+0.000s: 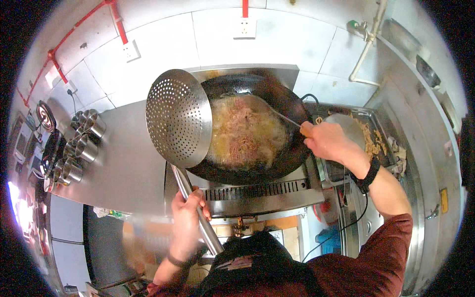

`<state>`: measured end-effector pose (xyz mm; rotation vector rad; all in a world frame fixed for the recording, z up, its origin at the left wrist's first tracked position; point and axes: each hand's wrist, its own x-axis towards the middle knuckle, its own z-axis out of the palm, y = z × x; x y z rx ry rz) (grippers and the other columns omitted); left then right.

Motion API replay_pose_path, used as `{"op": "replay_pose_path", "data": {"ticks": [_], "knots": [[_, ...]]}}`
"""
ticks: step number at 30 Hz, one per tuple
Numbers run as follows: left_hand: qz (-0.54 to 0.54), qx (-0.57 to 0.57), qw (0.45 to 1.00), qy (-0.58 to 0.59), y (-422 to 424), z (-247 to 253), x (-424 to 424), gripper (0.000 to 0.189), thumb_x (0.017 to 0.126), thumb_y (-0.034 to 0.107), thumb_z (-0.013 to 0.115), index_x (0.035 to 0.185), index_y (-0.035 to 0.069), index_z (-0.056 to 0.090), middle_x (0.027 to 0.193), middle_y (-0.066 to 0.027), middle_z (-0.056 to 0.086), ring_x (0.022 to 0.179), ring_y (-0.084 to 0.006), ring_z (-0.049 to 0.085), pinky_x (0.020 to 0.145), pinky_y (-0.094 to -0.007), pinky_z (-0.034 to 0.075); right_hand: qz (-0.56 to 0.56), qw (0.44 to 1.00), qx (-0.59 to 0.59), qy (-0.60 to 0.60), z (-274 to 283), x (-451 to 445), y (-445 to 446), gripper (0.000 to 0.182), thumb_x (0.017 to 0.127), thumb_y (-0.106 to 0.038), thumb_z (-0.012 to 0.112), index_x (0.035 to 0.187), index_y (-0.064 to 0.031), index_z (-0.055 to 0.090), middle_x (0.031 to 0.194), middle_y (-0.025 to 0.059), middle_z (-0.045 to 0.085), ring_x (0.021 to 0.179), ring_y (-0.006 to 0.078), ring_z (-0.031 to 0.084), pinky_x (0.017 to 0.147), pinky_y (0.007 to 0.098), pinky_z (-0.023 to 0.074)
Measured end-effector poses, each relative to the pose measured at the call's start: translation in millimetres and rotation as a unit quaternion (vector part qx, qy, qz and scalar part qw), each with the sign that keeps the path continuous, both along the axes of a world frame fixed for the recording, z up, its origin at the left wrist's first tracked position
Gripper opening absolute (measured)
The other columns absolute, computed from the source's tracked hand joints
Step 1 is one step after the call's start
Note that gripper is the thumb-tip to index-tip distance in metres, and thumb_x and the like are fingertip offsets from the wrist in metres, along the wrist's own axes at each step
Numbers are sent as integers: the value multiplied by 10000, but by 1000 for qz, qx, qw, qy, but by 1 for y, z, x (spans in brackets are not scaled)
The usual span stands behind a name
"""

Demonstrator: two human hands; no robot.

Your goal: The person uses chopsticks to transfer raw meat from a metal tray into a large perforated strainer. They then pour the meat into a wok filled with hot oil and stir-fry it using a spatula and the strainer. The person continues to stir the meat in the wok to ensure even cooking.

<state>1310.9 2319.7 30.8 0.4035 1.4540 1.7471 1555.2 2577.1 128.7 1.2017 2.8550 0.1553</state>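
My left hand (186,217) is closed around the steel handle of a large perforated skimmer (179,118). The skimmer's round bowl is raised in front of the left rim of a black wok (293,97) and hides part of it. In the wok, shredded or thin-cut food (243,128) lies in bubbling yellowish oil or liquid. My right hand (332,142) grips a thin metal utensil (285,118) at the wok's right side. The utensil's shaft slopes into the wok, and its far end is hard to make out.
Several steel pots (87,148) stand at the left end of the steel counter (126,159). Beyond my right hand is a metal tray (380,128) with brownish food pieces and a round metal lid or bowl (343,126). A black cable (352,222) hangs from my right wrist.
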Motion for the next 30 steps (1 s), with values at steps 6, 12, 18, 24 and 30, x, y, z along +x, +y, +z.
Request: {"op": "replay_pose_path", "data": {"ticks": [6,12,18,24,30], "knots": [[8,11,1000,12,4,6,12,163,895,120,528,1010,12,486,703,-30,511,485,-121,517,421,-262,458,-52,981,-152,112,-40,-19,70,228,874,-246,539,778,-51,607,628,138,628,536,285,641,459,439,515],[35,-15,999,11,5,6,17,167,893,166,570,995,49,508,688,-17,528,465,-113,515,408,-250,451,-113,798,-536,249,-58,-46,103,248,933,-271,585,866,-34,614,600,49,576,399,120,524,331,252,370],[48,-31,998,19,11,10,21,141,884,117,538,982,30,488,687,-32,516,455,-128,509,408,-261,442,-29,826,-533,183,-38,-63,65,264,890,-266,599,761,-37,576,605,53,569,420,132,535,346,283,383],[49,-12,998,28,8,0,16,132,884,137,545,968,42,508,683,-28,524,436,-125,501,390,-268,439,55,906,-419,12,-1,-48,3,195,841,-186,535,759,-14,493,596,108,538,456,252,574,431,369,454],[28,-29,999,35,6,4,9,122,869,105,556,955,38,501,666,-32,511,429,-129,502,376,-272,437,222,959,-168,-43,-15,-4,-36,170,832,-166,506,872,-1,514,728,245,606,744,450,607,651,525,480]]}}
